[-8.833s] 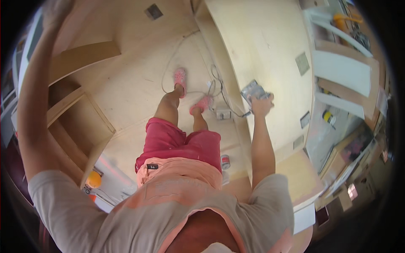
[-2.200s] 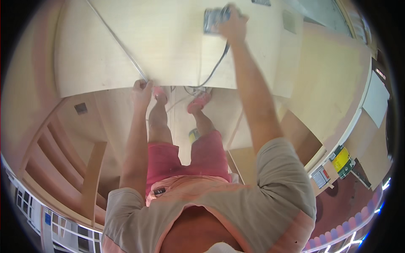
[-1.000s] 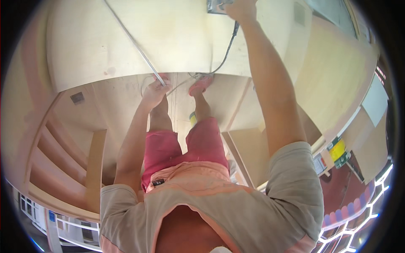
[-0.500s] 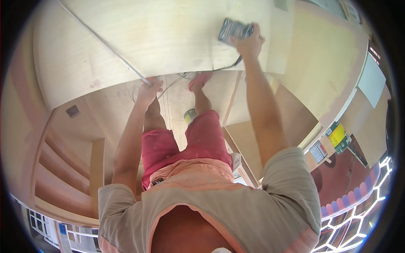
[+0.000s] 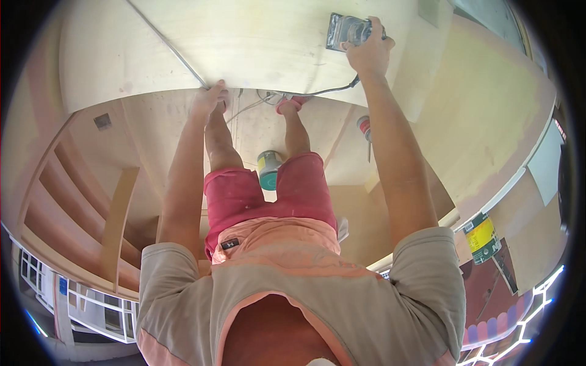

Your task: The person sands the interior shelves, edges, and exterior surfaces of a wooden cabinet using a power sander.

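A pale, curved wooden panel (image 5: 256, 52) fills the upper middle in front of me. My right hand (image 5: 371, 56) is wrapped round a dusty electric sander (image 5: 349, 33), whose dark square pad lies against the panel. From the sander a black cord (image 5: 326, 91) runs down and left along the panel's lower edge. My left hand (image 5: 210, 99) is closed at that same edge on the end of a thin grey rod (image 5: 166, 41), which slants up to the left across the panel. Part of my left grip is hidden, and whether the rod is stiff cannot be made out.
A green and yellow can (image 5: 268, 172) stands between my legs, with a red and white can (image 5: 364, 126) farther right. Another yellow-labelled can (image 5: 482, 239) sits at the right beside a flat tool (image 5: 504, 267). Curved shelves (image 5: 73, 198) are at left.
My right hand and the sander have shifted slightly up and right. My left hand has risen a little in the picture, still on the rod. The whole view has moved somewhat.
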Demonstrator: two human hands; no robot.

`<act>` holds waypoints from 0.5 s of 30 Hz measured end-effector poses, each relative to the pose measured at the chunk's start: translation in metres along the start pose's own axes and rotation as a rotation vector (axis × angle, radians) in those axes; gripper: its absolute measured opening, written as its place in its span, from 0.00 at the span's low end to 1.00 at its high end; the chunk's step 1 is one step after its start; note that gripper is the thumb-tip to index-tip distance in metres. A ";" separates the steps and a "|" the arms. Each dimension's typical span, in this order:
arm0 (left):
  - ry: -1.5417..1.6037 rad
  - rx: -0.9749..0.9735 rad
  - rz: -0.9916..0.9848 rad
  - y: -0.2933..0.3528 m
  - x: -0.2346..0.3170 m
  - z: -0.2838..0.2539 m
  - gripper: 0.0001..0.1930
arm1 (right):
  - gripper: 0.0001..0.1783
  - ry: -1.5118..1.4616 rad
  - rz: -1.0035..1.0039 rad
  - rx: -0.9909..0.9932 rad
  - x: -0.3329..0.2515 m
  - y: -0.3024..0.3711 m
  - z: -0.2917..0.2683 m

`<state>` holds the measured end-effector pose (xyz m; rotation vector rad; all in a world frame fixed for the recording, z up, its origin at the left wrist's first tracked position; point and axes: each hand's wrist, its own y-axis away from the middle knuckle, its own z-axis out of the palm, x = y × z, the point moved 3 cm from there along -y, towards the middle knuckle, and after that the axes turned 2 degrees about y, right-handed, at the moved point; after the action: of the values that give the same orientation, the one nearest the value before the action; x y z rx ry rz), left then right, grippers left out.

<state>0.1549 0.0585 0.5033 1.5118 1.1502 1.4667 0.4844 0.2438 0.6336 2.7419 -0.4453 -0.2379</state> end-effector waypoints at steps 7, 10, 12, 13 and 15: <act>0.082 0.048 -0.027 0.011 0.007 0.003 0.27 | 0.45 -0.018 -0.030 -0.067 -0.030 0.012 0.001; 0.062 0.068 0.022 0.005 0.003 0.001 0.24 | 0.40 -0.116 -0.048 0.033 -0.057 -0.020 -0.009; 0.029 0.030 0.063 -0.002 0.006 0.009 0.22 | 0.41 0.107 -0.268 0.195 -0.038 -0.036 0.021; -0.064 -0.076 0.093 0.004 0.009 0.017 0.20 | 0.42 0.346 -0.486 0.335 -0.022 -0.035 0.030; -0.291 -0.266 0.198 0.010 0.006 0.012 0.18 | 0.43 -0.082 -0.071 -0.003 -0.029 0.015 0.041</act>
<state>0.1678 0.0621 0.5139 1.6175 0.6224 1.4054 0.4437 0.2272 0.6042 2.7559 -0.3698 -0.3704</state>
